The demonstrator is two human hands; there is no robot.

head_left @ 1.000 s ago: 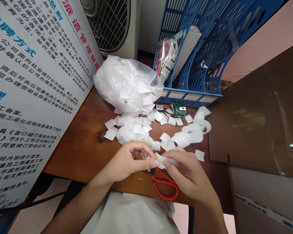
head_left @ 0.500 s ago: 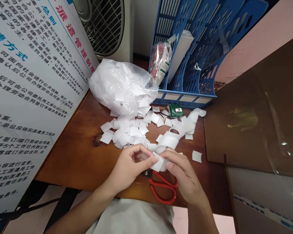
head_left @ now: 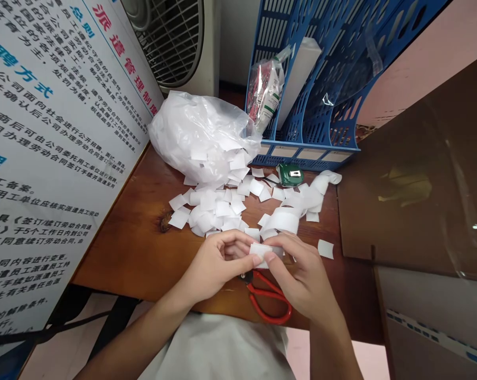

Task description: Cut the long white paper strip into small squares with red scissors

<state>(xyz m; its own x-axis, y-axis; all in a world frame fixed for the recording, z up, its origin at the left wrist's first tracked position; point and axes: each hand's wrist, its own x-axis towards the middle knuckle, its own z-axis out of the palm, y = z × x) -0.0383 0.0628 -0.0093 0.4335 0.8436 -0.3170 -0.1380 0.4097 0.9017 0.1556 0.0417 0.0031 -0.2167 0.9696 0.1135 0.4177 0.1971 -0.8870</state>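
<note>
Between my two hands is a small white square piece (head_left: 261,253), thin like paper or cloth. My left hand (head_left: 218,264) pinches its left side between thumb and fingers. On its right side, the thumb and fingers of my right hand (head_left: 301,272) close on it too. Red-handled scissors (head_left: 270,301) lie on the table just below, their blades hidden under my hands. Beyond my fingers spreads a pile of loose white squares (head_left: 218,208). A longer curled white strip (head_left: 288,216) lies to the right of the pile.
A white plastic bag (head_left: 198,132) spills more squares onto the wooden table (head_left: 139,253). Behind stand a blue file rack (head_left: 313,153) and a fan (head_left: 175,42). A green tape measure (head_left: 289,174) sits before the rack. A printed board (head_left: 64,132) borders the left, a brown panel (head_left: 412,195) the right.
The white piece between my hands has turned to lie more level, and my right thumb now presses on its right edge. The whole view has shifted slightly.
</note>
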